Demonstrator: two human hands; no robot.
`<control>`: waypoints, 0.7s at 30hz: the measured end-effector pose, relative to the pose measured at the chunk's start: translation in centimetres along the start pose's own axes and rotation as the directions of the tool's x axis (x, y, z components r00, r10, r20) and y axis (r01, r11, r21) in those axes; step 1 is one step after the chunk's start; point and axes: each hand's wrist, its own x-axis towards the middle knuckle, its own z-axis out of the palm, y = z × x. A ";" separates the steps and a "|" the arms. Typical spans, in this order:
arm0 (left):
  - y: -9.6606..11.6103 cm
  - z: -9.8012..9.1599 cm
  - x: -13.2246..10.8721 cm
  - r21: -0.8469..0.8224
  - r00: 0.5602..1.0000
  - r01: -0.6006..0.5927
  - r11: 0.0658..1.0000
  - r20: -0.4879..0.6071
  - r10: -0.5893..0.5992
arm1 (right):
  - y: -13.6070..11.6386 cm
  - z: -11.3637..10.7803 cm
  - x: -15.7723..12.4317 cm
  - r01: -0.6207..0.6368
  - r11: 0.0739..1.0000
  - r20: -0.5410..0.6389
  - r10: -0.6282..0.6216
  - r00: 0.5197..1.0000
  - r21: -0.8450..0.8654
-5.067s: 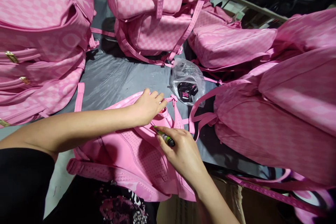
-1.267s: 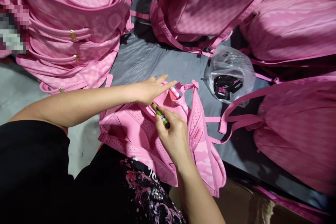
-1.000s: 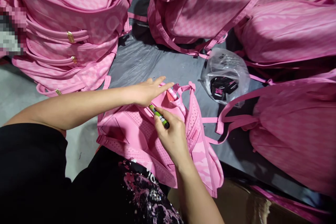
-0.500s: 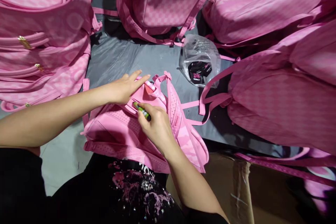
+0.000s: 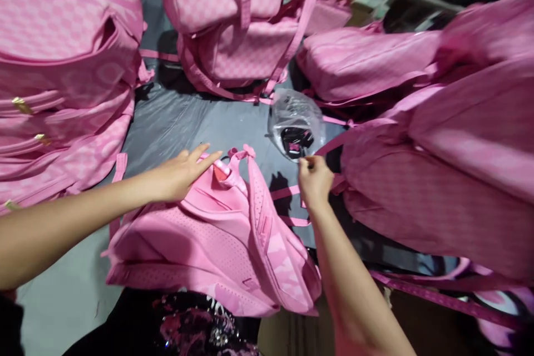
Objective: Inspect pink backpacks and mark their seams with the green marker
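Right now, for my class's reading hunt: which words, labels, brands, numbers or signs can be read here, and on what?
No text reads clearly.
Black tags in the plastic bag: pink mark, too small to read.
Black clothing: white lettering, blurred.
Strap patch on the front backpack: too blurred to tell.
Left backpack: rounded shapes, perhaps letters, unclear.

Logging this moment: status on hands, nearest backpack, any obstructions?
Left hand spread on nearest backpack. Right hand curled by clear bag, grip unclear. Pink straps between backpack and right wrist.
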 end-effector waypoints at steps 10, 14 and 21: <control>-0.5 1.4 0.2 -0.007 0.998 0.013 1.000 -0.063 -0.013 | 1.0 6.2 7.3 -0.051 0.966 0.179 0.099 0.979 -0.254; -0.8 1.6 0.3 -0.012 0.997 -0.001 1.000 -0.074 0.000 | 1.7 7.0 7.2 -0.008 0.952 0.203 0.074 0.976 -0.307; -0.3 1.0 0.5 -0.013 1.000 0.024 1.000 -0.019 -0.024 | 0.8 8.0 7.0 0.023 0.932 0.229 0.064 0.971 -0.361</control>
